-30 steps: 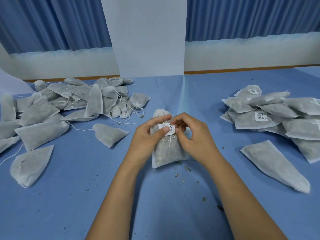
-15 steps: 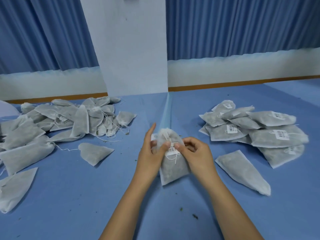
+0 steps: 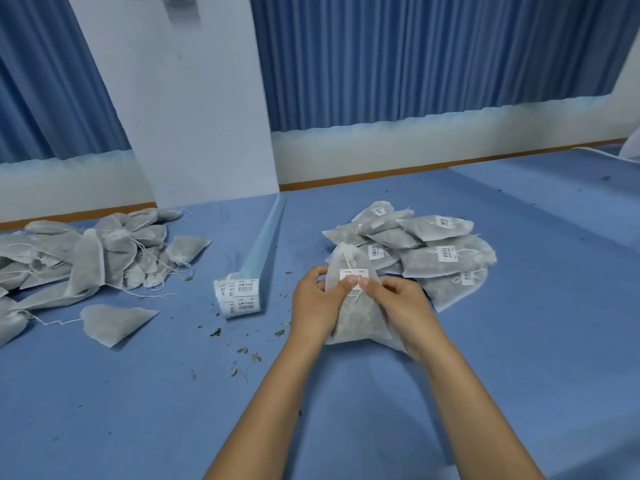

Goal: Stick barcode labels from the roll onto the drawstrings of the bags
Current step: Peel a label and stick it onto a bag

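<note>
At centre frame, my left hand (image 3: 317, 306) and right hand (image 3: 398, 306) hold one grey non-woven drawstring bag (image 3: 353, 320). Its lower end rests on the blue table cloth (image 3: 519, 341) and its neck points toward the top of the frame, so the thin white drawstring (image 3: 349, 259) faces me. Both thumbs press a white rectangular barcode label (image 3: 354, 273) at the string, pinching it closed around the cord, I judge. My left fingers wrap behind the bag's edge to steady it. My right fingers are curled tight beside the label.

The bag stands just in front of the heap of labelled grey bags (image 3: 433, 251) at right of centre, likely its next stop. Five labels show in that heap. Bags underneath hide theirs, so I cannot give a total.

Left of my hands lies one roll of white barcode labels (image 3: 239, 296) with two barcodes legible, probably kept near for the next peel. At far left sits the heap of unlabelled grey bags (image 3: 86, 258), too tangled to count. One loose unlabelled bag (image 3: 114, 322) lies apart from it, lower in the frame. In hand are one bag and one label. Dark herb crumbs (image 3: 242, 351) dot the cloth below the roll.
</note>
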A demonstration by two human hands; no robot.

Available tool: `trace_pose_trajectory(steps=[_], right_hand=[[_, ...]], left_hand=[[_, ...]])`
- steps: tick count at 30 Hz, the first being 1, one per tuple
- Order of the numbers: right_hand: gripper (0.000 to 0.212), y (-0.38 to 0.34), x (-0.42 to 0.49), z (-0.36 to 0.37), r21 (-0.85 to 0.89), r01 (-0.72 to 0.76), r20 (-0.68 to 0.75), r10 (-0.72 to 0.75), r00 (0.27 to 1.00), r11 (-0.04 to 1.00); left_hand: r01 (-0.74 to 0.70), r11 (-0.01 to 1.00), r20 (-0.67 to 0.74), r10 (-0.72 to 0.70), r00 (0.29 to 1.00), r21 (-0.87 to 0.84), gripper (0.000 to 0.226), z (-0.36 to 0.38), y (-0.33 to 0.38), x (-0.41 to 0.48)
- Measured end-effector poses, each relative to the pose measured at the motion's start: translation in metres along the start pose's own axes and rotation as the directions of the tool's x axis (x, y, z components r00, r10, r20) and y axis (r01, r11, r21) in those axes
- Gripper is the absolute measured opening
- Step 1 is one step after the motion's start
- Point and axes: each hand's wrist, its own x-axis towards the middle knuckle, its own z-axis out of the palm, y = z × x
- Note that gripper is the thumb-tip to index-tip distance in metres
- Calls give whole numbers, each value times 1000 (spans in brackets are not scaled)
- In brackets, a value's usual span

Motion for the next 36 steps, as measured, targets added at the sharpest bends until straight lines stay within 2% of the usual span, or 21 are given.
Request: trace_pose_trajectory(steps=[2, 4, 5, 6, 7, 8, 9, 11, 13, 15, 16, 20, 23, 27, 29, 32, 34, 36], right_hand=[[25, 0, -2, -13, 2, -135, 86, 134, 987, 991], [21, 0, -2, -24, -136, -145, 90, 158, 983, 980], [21, 1, 0, -27, -141, -124, 65, 134, 989, 982], [19, 1, 4, -29, -65, -99, 28, 101, 995, 993], [15, -1, 8, -29, 82, -67, -17, 69, 997, 994], [12, -2, 12, -29, 253, -23, -60, 39, 997, 967], [11, -4, 16, -28, 424, 15, -94, 28, 995, 905], [9, -3, 23, -25, 639, 14, -137, 95, 986, 769], [10, 3, 24, -18, 737, -57, -112, 205, 972, 673], [20, 9, 18, -8, 791, -127, -44, 262, 964, 598], [25, 11, 16, -4, 792, -140, -33, 269, 962, 595], [24, 15, 8, 22, 678, -186, 66, 193, 979, 711], [22, 14, 6, 46, 651, -218, 129, 177, 976, 727], [19, 13, 2, 91, 613, -226, 219, 111, 969, 757], [19, 15, 2, 120, 535, -226, 260, 96, 961, 814], [21, 22, 2, 167, 324, -192, 335, 77, 939, 927], [19, 31, 4, 195, 118, -124, 382, 70, 922, 985], [19, 41, 3, 213, -108, -20, 459, 68, 886, 994]], left_hand=[[39, 999, -28, -38, 999, 18, 25, 9, 2, 4], [77, 997, -27, -76, 997, 30, 26, 16, 4, 8], [95, 995, -17, -95, 995, -10, 27, 20, 6, 9], [114, 989, 16, -113, 994, -94, 30, 23, 9, 10], [141, 966, 83, -126, 989, -215, 32, 27, 12, 10], [163, 932, 163, -115, 980, -323, 34, 31, 16, 10], [155, 921, 211, -81, 974, -359, 35, 35, 16, 11], [104, 973, 212, -59, 976, -208, 47, 43, 15, 13], [39, 999, 113, -40, 993, 10, 56, 47, 9, 13], [-6, 998, 64, 1, 998, 70, 34, 48, 0, 12], [-15, 996, 60, 10, 998, 93, 23, 46, -3, 12], [-44, 994, 49, 39, 998, 102, 19, 36, -12, 7], [-159, 981, -14, 161, 987, 112, 27, 19, -11, 0], [-326, 933, -157, 349, 924, 152, 31, -23, -15, 0], [-337, 932, -246, 361, 899, 136, 31, -51, -22, 1], [-318, 936, -390, 352, 851, 150, 29, -99, -39, 8], [-238, 952, -560, 305, 771, 191, 28, -130, -51, 13], [-74, 970, -781, 229, 581, 230, 22, -160, -58, 19]])
